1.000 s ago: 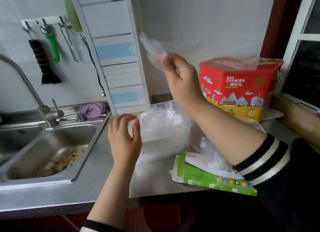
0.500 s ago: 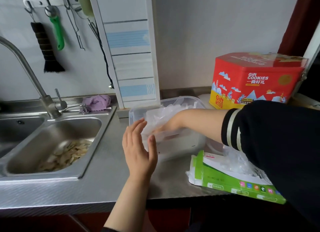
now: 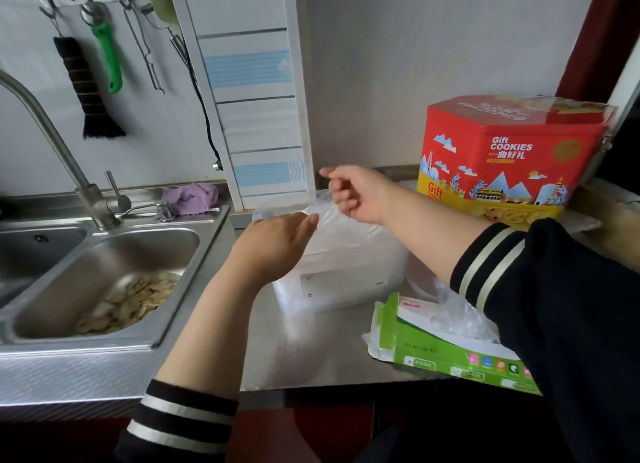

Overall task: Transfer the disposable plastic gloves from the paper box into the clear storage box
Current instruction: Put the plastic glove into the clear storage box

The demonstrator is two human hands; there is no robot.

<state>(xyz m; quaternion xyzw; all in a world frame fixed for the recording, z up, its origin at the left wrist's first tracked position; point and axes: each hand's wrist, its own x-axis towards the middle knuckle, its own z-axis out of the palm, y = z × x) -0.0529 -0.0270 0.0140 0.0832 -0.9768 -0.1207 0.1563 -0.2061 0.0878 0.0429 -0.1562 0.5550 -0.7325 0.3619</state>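
From my remote seat I watched both hands meet over the clear rectangular plastic storage box (image 3: 343, 282), which sat on the steel countertop (image 3: 311, 352) just right of the stainless sink (image 3: 104, 272). The left hand (image 3: 277, 243) hovered at the box's near-left corner, fingers curled, its fingertips touching a thin transparent plastic glove (image 3: 323, 217); I could not tell whether it truly pinched the film. The right hand (image 3: 358, 194) was above the box's rear, fingers loosely curled, the same glove sheet against its underside; a firm grip there I could not confirm. More crumpled gloves filled the box. The torn green-and-white paper box (image 3: 443, 348) lay on the counter's front edge, just right of the storage box, clear gloves spilling from its opening. A red cookie tin (image 3: 512, 158) stood behind.
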